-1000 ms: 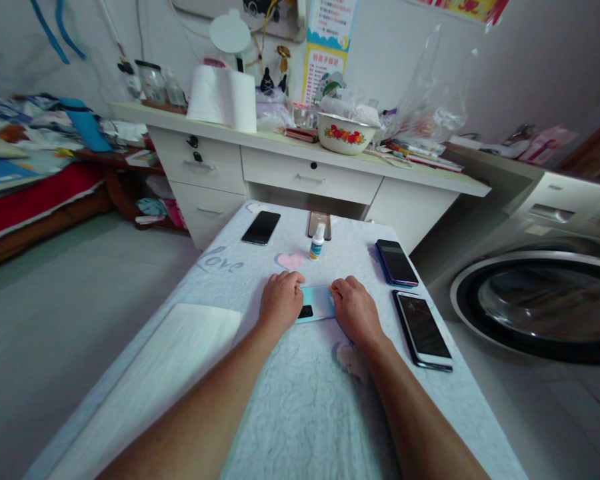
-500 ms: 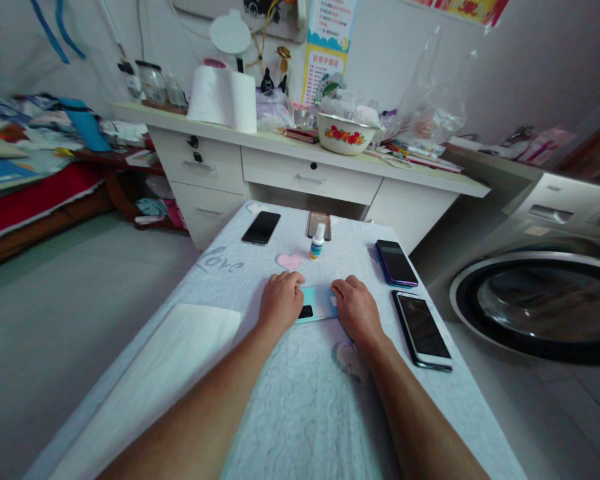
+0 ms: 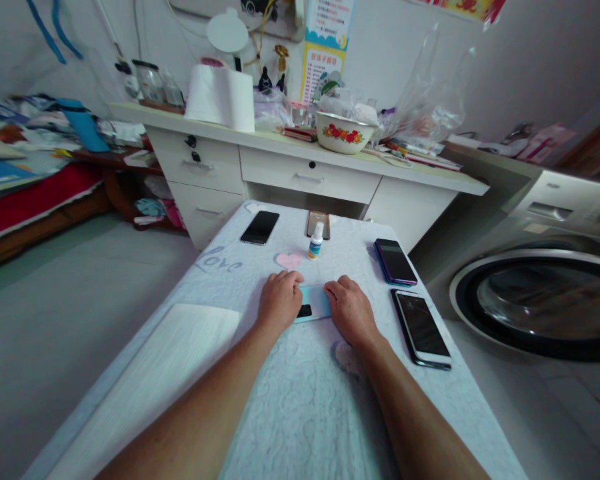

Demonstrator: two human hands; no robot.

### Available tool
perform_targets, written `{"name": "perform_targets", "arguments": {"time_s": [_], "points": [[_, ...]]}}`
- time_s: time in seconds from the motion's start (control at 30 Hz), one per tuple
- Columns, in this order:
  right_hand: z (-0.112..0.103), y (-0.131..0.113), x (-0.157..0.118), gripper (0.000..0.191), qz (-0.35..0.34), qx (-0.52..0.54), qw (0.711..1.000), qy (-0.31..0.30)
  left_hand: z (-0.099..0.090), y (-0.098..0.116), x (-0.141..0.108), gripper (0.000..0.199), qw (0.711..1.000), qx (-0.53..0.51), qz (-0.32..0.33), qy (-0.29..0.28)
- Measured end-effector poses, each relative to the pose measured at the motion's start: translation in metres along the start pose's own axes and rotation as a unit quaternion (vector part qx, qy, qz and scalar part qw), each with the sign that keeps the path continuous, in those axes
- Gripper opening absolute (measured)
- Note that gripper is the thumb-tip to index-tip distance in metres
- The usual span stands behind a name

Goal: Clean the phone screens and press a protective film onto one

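Note:
A light blue phone (image 3: 316, 303) lies back side up on the table, its dark camera block at the left end. My left hand (image 3: 281, 300) is closed on that left end, fingertips along its far edge. Curled over the right part of the phone is my right hand (image 3: 350, 308), fingers pressed together; anything in them is hidden. Just beyond the phone stands a small white spray bottle (image 3: 315, 243) with a blue and yellow label. Behind the bottle lies a brownish phone or case (image 3: 325, 219).
A black phone (image 3: 261, 227) lies at the far left of the table. Along the right edge are a purple-edged phone (image 3: 396, 261) and a white-framed phone (image 3: 424, 328). A white board-like sheet (image 3: 180, 347) covers the left side. A washing machine (image 3: 555, 300) stands at the right.
My right hand has shifted slightly left over the phone and covers more of its right end. My left hand and the phone stay nearly where they were.

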State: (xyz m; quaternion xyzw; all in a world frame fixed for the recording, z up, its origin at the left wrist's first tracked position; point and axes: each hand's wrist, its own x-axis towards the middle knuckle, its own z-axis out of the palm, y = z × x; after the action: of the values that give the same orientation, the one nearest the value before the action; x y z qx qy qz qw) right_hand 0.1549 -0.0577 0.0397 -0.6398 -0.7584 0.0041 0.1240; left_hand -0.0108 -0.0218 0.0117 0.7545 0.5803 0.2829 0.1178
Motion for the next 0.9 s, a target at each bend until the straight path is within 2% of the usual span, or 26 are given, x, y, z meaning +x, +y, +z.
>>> {"name": "perform_targets", "arguments": {"time_s": [0.53, 0.9], "points": [[0.001, 0.015, 0.002, 0.027, 0.052, -0.002, 0.998, 0.026, 0.0, 0.0, 0.0, 0.025, 1.0, -0.007, -0.003, -0.002], [0.003, 0.002, 0.001, 0.027, -0.01, -0.008, 1.0, 0.013, -0.001, 0.001, 0.0, 0.025, 1.0, -0.001, -0.005, -0.003]]}}
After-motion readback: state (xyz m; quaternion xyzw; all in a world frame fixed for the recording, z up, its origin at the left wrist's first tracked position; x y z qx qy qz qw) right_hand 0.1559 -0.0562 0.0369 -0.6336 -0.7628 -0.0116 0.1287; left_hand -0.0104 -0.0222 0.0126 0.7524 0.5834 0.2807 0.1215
